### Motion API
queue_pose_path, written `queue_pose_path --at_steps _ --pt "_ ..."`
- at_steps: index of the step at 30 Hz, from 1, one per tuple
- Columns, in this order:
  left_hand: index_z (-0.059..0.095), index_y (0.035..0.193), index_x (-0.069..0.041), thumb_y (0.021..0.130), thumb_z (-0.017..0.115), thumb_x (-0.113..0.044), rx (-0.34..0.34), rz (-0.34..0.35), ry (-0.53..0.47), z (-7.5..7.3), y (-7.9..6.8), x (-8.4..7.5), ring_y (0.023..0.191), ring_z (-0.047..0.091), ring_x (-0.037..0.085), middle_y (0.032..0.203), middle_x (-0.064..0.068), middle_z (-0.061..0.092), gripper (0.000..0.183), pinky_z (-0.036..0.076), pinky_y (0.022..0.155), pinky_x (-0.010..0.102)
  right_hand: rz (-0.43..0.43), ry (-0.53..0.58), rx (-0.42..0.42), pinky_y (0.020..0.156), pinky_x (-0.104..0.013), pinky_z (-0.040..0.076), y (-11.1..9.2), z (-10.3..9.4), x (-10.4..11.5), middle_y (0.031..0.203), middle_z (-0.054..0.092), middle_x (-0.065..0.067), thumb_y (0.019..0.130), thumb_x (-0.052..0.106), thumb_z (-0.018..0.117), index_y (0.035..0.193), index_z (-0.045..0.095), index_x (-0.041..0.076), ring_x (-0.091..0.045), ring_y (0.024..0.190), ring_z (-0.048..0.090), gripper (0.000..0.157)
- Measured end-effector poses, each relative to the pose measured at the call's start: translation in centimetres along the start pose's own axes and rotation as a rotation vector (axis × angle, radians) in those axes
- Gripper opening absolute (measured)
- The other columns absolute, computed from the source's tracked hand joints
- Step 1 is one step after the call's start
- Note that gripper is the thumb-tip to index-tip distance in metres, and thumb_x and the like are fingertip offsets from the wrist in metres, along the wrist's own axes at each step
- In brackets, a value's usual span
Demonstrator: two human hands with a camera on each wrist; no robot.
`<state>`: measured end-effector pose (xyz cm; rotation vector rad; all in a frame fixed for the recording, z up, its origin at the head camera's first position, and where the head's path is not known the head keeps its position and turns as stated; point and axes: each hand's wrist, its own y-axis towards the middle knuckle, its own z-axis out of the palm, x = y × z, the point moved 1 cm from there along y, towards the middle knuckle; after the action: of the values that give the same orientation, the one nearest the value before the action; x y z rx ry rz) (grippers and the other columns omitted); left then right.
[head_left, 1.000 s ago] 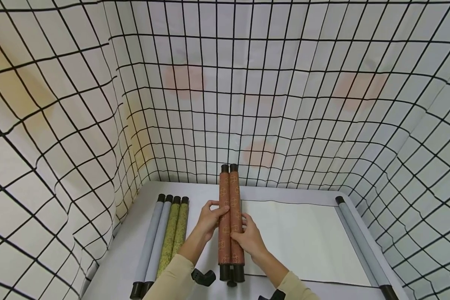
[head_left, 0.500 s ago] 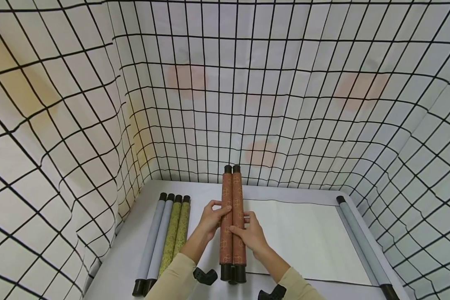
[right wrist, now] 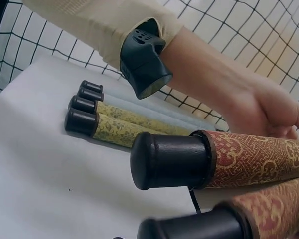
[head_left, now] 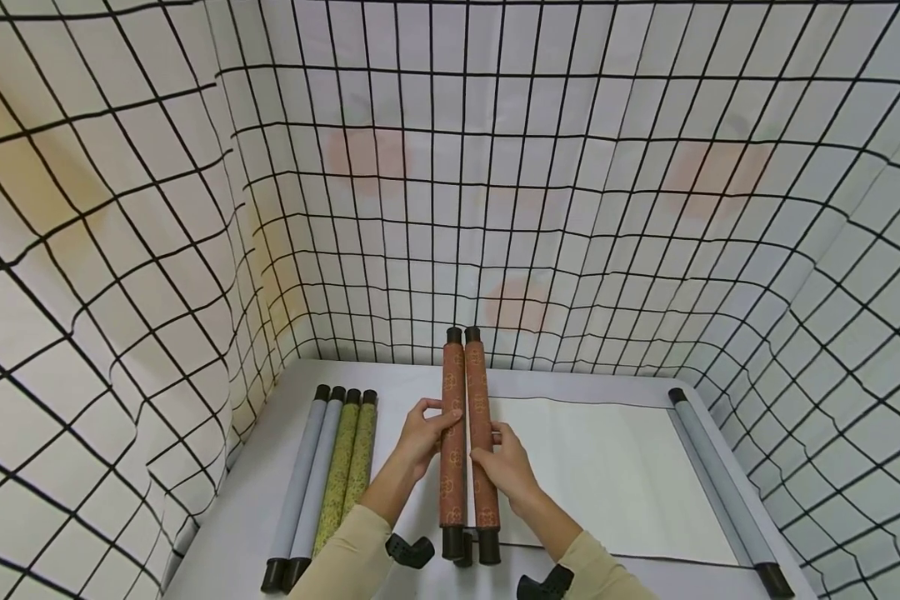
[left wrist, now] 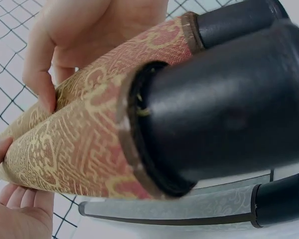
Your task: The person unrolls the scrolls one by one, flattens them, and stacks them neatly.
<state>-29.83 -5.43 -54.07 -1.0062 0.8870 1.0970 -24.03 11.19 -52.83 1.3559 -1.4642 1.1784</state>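
Left scroll [head_left: 453,475] sits in the left hand [head_left: 420,437], held with the thumb across its top; on my feed its twin, the right scroll [head_left: 477,392], is gripped likewise by the right hand [head_left: 508,467]. Each roll lies just inward of its own hand, long axis pointing away from the person. Slim gap between the pair, a bit wider at the near ends. Both appear raised above the table [head_left: 405,379]. Fingers underneath mostly hidden from me.

Surface: red-brown woven cloth, gold line motifs; smooth black knobs, rounded at the tips, dark brown band at the joint. One more black knob [head_left: 462,552] shows below the pair; I can't tell what it belongs to.

Outward of the right hand: flat white sheet [head_left: 607,475], thin dark edging, grey roller [head_left: 726,490] at its far side. Outward of the left hand: speckled yellow-green scrolls [head_left: 341,458], then pale grey scrolls [head_left: 296,487], lying side by side.
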Motion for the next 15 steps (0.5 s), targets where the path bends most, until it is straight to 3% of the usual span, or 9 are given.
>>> queue_pose_path --at_steps 8,11,15 --pt "0.048 0.127 0.0 0.095 0.078 -0.017 0.035 0.015 -0.033 0.31 -0.12 -0.05 0.072 0.07 0.016 0.091 0.012 0.073 0.047 0.056 0.065 0.031 -0.003 -0.018 -0.044 0.073 -0.041 0.048 0.27 0.55 -0.34 0.134 0.054 -0.026 0.098 0.014 0.047 0.16 0.02 0.003 -0.036 0.102 0.059 0.068" --pt "0.048 0.126 0.0 0.096 0.077 -0.017 0.036 0.016 -0.036 0.34 -0.05 -0.01 0.071 0.07 0.015 0.089 0.011 0.071 0.045 0.056 0.064 0.03 -0.022 -0.012 -0.039 0.072 -0.041 0.048 0.28 0.69 -0.25 0.136 0.052 -0.028 0.103 0.02 0.049 0.16 0.019 0.001 -0.035 0.101 0.059 0.067" --pt "0.049 0.125 0.0 0.096 0.077 -0.016 0.036 0.01 -0.037 0.3 0.03 0.05 0.069 0.068 0.014 0.089 0.01 0.07 0.043 0.056 0.063 0.03 -0.038 -0.005 -0.036 0.074 -0.044 0.052 0.21 0.61 -0.34 0.132 0.055 -0.028 0.104 0.03 0.061 0.158 0.021 -0.002 -0.036 0.1 0.063 0.074"
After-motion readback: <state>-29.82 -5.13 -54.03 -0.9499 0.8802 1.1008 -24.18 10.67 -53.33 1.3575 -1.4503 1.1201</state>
